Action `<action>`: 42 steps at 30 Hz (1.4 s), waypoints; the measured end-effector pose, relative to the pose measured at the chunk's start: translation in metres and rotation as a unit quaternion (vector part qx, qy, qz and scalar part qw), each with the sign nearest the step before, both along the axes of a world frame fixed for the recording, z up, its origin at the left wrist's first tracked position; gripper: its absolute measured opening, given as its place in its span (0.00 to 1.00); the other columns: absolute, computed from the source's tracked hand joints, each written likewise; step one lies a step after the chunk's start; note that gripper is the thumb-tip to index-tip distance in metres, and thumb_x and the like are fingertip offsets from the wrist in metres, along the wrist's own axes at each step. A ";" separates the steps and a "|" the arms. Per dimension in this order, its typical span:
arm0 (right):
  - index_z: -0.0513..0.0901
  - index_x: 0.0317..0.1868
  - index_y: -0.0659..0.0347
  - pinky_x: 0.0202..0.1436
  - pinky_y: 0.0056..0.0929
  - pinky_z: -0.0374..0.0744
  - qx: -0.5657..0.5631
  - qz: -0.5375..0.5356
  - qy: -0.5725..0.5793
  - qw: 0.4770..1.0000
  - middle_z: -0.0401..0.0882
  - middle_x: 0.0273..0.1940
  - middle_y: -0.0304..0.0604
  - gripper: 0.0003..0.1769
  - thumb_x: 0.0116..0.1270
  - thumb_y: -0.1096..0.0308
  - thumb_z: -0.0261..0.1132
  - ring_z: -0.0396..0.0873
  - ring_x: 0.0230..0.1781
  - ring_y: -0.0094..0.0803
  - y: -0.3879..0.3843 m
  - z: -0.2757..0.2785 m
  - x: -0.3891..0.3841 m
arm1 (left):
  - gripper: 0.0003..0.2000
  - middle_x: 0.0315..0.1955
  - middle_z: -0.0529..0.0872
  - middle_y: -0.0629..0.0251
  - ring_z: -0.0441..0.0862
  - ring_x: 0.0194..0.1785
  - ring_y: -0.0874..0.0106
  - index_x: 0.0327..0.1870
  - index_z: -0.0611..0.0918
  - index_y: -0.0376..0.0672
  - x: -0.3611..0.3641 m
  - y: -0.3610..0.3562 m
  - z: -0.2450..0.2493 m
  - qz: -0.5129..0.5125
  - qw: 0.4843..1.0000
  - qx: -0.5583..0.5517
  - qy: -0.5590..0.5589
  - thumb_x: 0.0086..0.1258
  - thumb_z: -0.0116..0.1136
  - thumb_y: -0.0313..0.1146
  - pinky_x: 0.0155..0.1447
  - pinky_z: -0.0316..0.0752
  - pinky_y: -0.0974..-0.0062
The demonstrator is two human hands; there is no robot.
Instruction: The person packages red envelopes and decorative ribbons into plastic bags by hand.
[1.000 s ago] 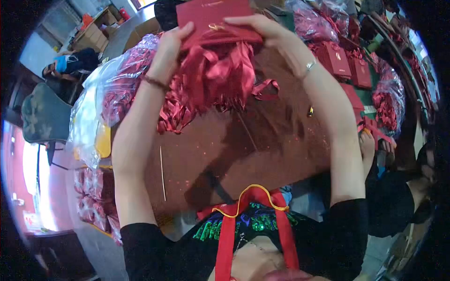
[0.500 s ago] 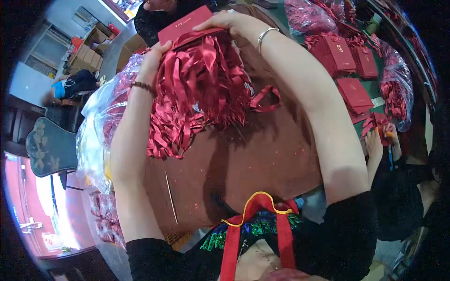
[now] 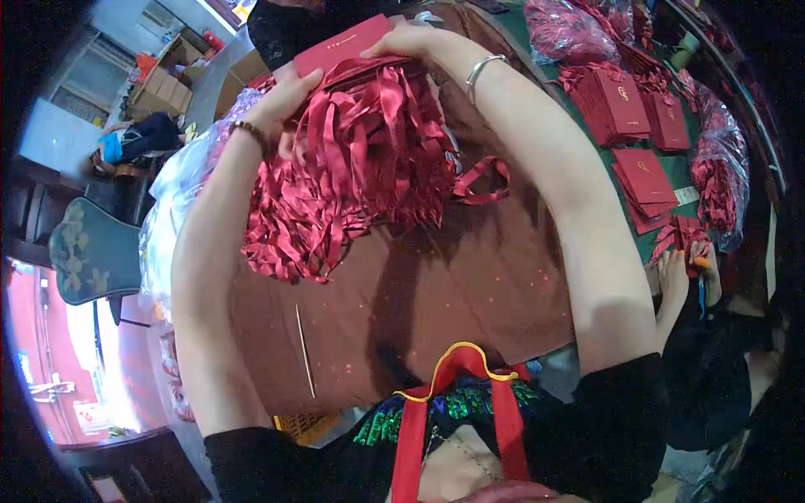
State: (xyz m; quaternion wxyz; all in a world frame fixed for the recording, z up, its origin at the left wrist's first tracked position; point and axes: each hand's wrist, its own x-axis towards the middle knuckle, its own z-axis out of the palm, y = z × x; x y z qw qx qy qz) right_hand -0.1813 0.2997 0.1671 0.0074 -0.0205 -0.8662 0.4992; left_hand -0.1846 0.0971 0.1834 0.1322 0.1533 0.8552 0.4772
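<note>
At the far side of the brown-covered table, my left hand and my right hand hold a stack of red cards by its two ends. Both hands have their fingers closed round it, partly hidden behind the cards. Many red ribbons hang from the stack toward me, over a heap of ribbons on the cloth. A single ribbon loop lies right of them. On the cloth nearer me is a thin stick.
Red card stacks and bagged ribbons lie on a green surface at right, where another person's hands work. Clear plastic bags stand left of the table. A chair is farther left, with a seated person behind.
My left hand has shifted slightly right along the stack's edge. The stack sits a little lower and farther right in view, and the hanging ribbons have swung.
</note>
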 end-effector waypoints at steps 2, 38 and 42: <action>0.77 0.45 0.68 0.42 0.26 0.76 -0.084 0.031 -0.061 0.994 0.79 0.39 0.43 0.27 0.49 0.59 0.70 0.78 0.36 0.27 0.006 -0.018 -0.017 | 0.22 0.46 0.77 0.61 0.76 0.46 0.71 0.56 0.68 0.37 -0.044 -0.009 -0.025 0.007 0.999 -0.050 0.017 0.66 0.48 0.42 0.49 0.72 0.73; 0.78 0.45 0.63 0.37 0.25 0.75 0.055 0.209 -0.022 0.976 0.77 0.39 0.42 0.27 0.47 0.54 0.68 0.74 0.37 0.24 0.043 -0.023 -0.003 | 0.19 0.32 0.82 0.49 0.78 0.44 0.54 0.31 0.83 0.39 -0.015 0.060 -0.025 -0.111 0.792 -0.414 0.435 0.60 0.45 0.46 0.51 0.65 0.50; 0.75 0.45 0.61 0.33 0.20 0.73 -0.329 0.032 0.075 0.941 0.77 0.33 0.39 0.17 0.56 0.66 0.65 0.76 0.35 0.22 0.067 -0.076 0.022 | 0.22 0.37 0.81 0.50 0.75 0.48 0.55 0.38 0.81 0.43 -0.022 0.058 -0.032 -0.127 0.794 -0.423 0.417 0.64 0.40 0.51 0.52 0.65 0.53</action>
